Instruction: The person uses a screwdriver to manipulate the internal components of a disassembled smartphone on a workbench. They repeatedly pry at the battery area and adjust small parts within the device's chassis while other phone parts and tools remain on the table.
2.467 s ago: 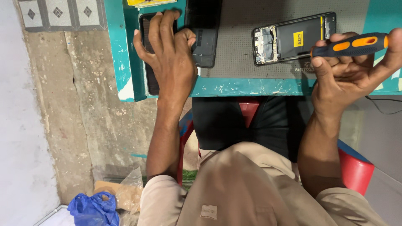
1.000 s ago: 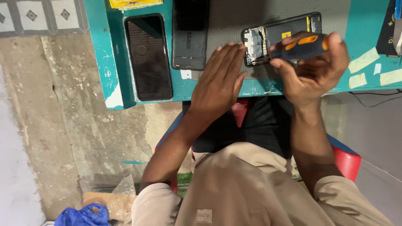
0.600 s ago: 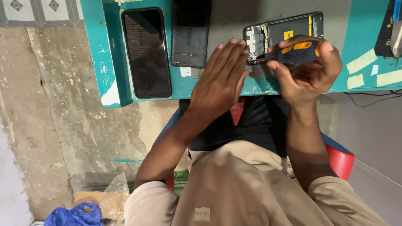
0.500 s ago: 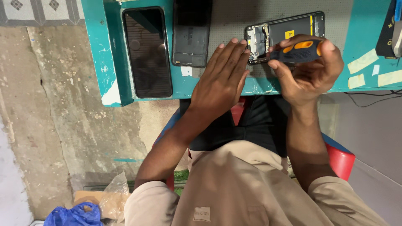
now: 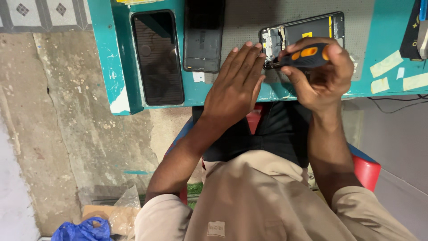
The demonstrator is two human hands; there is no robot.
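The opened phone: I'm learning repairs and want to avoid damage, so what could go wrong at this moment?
The screwdriver in the right hand works at the opened phone's exposed parts; a slip could scratch them. The left hand lies flat beside the phone, not gripping it, so it might shift. The dark screen panel sits near the table edge and could get knocked off.

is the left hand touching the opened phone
Cannot tell. In the head view the left hand lies flat with its fingertips right at the edge of the opened phone, but no clear contact or gap shows.
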